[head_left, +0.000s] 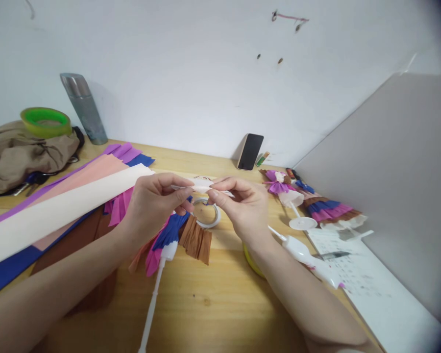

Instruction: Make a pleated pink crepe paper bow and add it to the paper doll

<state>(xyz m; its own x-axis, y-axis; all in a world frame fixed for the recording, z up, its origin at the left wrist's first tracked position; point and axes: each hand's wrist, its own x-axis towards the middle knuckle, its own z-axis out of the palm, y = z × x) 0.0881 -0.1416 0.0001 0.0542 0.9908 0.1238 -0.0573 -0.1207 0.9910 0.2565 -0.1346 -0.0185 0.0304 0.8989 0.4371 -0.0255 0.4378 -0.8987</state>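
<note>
Both hands meet over the middle of the wooden desk [220,304]. The left hand [152,203] and the right hand [242,206] each pinch an end of a small white paper piece [202,185], thumb and forefinger closed on it, the remaining fingers loosely curled. The piece sits above a tape ring [207,213] lying flat on the desk.

Judgement: the piece looks thin, very light and soft, likely to crease or tear under a hard pull; it is best held at its two ends with fingertip pressure only.

Just below the left hand lies a paper-skirted doll on a white stick [158,274], with blue, pink and brown pleats. Rolled crepe sheets [59,206] lie to the left. Finished dolls [308,203] stand at the far right, and a phone [250,151] leans against the wall.
</note>
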